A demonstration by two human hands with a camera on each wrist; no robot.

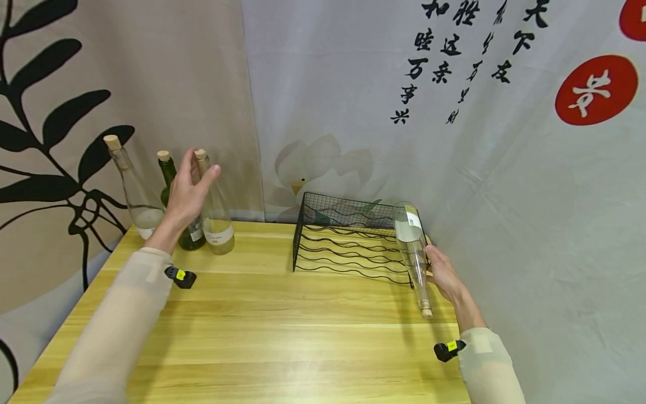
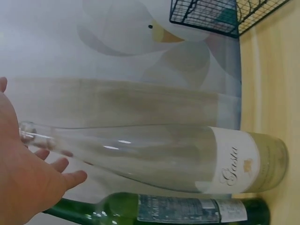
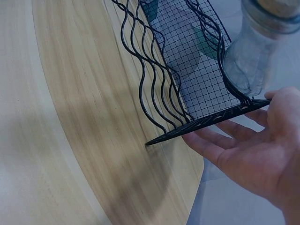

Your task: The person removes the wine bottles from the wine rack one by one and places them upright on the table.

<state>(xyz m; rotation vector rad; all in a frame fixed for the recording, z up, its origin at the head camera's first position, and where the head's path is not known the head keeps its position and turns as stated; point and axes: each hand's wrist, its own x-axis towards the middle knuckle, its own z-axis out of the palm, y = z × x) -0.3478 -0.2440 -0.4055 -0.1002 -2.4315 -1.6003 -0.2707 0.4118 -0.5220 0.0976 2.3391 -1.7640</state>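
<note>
A clear bottle (image 1: 218,216) with a cork and a "Gasta" label stands upright at the table's left back. My left hand (image 1: 187,199) is at its neck, fingers extended and thumb spread; the left wrist view shows the fingers loosely beside the neck. Farther right is a black wire bottle rack (image 1: 348,212) with wavy rungs. Across its right end lies another clear corked bottle (image 1: 415,247), neck toward the front. My right hand (image 1: 444,274) is at the rack's right side, its nearly straight fingers (image 3: 211,145) along the outside of the side panel.
A green corked bottle (image 1: 190,238) stands just left of the "Gasta" bottle. Beyond it stands another clear corked bottle (image 1: 132,182), partly hidden by my left arm. The wooden table (image 1: 282,336) meets a printed cloth backdrop (image 1: 323,101) behind the rack.
</note>
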